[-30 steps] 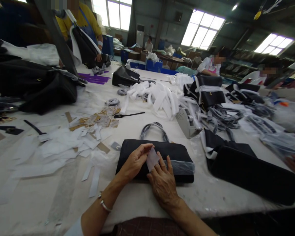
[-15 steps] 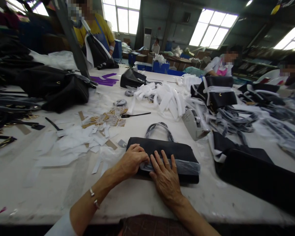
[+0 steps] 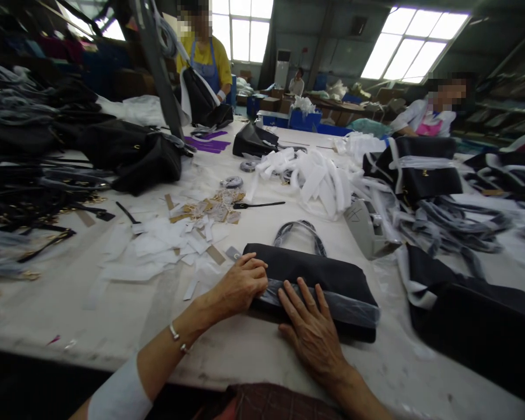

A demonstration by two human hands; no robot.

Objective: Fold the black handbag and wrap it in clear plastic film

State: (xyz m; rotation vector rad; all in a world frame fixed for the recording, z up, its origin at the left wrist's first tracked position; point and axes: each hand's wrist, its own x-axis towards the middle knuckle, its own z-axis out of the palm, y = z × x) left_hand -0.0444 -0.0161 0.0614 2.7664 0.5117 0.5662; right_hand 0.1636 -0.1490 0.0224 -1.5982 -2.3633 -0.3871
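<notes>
A black handbag (image 3: 315, 265) lies flat on the table in front of me, its wrapped handles (image 3: 301, 234) pointing away. A strip of clear plastic film (image 3: 354, 306) runs across its near part. Curled at the bag's left end, the fingers of my left hand (image 3: 242, 280) close on the end of the film; the fingertips are partly hidden. My right hand (image 3: 312, 332) lies flat, fingers spread, pressing on the film and the bag's front near the middle.
Left of the bag lie white paper slips (image 3: 157, 245) and tags (image 3: 214, 207). A grey tape dispenser (image 3: 370, 227) stands behind it to the right, near white foam strips (image 3: 319, 181). Black bags (image 3: 472, 309) lie right and far left. Co-workers (image 3: 207, 58) stand across the table.
My view has turned left, so the scene sits further right. Both hands stay at about the same places on the bag; the left fingers have shifted slightly.
</notes>
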